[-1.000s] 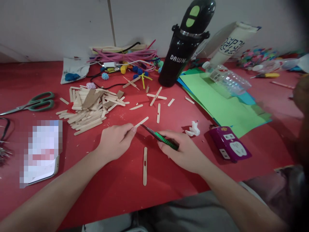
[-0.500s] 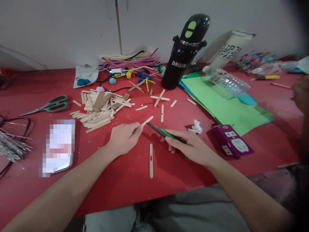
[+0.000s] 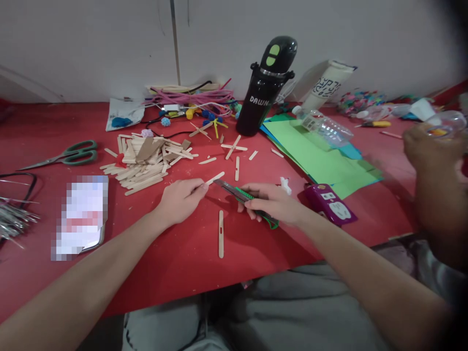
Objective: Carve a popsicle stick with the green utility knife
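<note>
My left hand (image 3: 183, 197) pinches a wooden craft stick (image 3: 216, 178), whose free end sticks out toward the right. A green utility knife (image 3: 243, 194) is in my closed right hand (image 3: 272, 201), its blade pointing left at the stick's edge; whether it touches the wood I cannot tell. Below my hands a notched craft stick (image 3: 221, 235) lies upright on the red table. Another notched stick (image 3: 237, 168) and two sticks forming a cross (image 3: 234, 147) lie just beyond.
A heap of craft sticks (image 3: 146, 163), scissors (image 3: 69, 155) and a phone (image 3: 82, 217) are on the left. Behind stands a black bottle (image 3: 261, 97). Green paper (image 3: 321, 146) and a purple box (image 3: 329, 204) lie right, near another person's hand (image 3: 433, 146).
The whole view has shifted slightly, moving things leftward. At the right, the other person's hand and arm have come further into view. My hands keep hold of the stick and knife.
</note>
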`<state>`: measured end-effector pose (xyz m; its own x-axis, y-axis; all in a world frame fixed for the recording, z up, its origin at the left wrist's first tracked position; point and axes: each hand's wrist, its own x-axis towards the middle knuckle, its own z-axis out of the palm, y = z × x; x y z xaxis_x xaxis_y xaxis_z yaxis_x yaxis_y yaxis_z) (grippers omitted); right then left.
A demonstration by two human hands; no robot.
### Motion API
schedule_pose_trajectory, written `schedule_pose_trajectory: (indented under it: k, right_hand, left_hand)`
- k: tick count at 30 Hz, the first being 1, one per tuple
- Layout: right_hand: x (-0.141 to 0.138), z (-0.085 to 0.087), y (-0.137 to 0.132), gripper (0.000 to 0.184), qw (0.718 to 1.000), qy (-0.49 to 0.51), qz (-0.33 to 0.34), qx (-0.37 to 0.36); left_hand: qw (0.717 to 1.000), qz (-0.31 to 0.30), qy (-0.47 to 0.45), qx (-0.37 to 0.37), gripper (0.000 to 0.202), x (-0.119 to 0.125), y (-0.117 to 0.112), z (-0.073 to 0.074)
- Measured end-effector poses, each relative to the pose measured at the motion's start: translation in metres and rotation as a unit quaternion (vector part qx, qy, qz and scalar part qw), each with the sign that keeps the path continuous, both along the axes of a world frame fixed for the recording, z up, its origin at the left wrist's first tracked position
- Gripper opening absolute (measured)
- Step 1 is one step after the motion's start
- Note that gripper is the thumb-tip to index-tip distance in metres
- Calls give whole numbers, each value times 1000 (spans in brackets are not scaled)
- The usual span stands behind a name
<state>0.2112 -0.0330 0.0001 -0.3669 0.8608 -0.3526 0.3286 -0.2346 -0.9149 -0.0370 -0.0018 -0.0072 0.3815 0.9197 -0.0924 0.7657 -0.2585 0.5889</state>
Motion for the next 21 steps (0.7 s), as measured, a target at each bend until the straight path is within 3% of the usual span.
schedule_pose_trajectory:
  k: [5,10,13,17,21]
  right_hand:
    - [7,5,5,25,999,32,28,-22]
    - [10,3,6,44,999,-13,37,0]
    - [8,-1,1,48,995,-77,30,62]
    - [1,-4,-7,40,967,-145,40,205]
    - [-8,-3,-11,33,948,-170,45,265]
  left_hand:
    - [1000,-1,-11,-3,38,0,0,1]
    - [999,5,-34,-17,38,-1,1,1]
    - [999,3,-29,-22,37,-2,2,1]
    - [1000,9,8,-18,39,2,1,2]
    - [994,47,95,4,38,11,-3,3]
